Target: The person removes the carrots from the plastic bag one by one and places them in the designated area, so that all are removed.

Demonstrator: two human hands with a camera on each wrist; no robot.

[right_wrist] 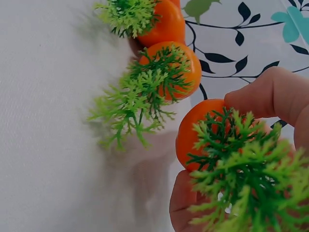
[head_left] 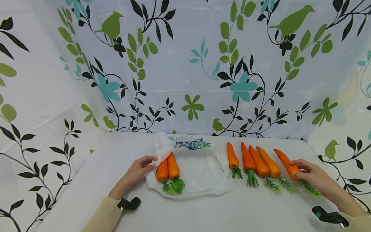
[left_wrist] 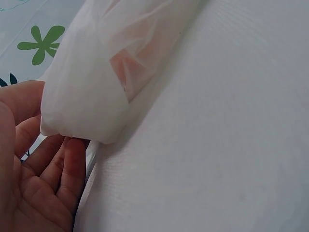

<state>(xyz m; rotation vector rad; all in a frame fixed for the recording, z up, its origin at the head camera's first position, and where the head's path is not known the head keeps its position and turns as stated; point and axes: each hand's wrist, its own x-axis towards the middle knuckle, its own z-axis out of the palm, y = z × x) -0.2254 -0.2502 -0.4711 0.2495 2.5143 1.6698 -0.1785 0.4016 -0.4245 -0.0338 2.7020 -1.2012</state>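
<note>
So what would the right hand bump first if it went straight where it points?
The right hand would probably bump the next carrot, left of its held carrot; its height is unclear.

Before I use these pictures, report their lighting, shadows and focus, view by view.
Head: bright, fairly even light, with the row of carrots clearly outlined; left wrist: dimmer and greyer, the white bag soft in detail; right wrist: a soft shadow on the tablecloth beside the held carrot, whose leafy top looks slightly blurred nearest the lens.
</note>
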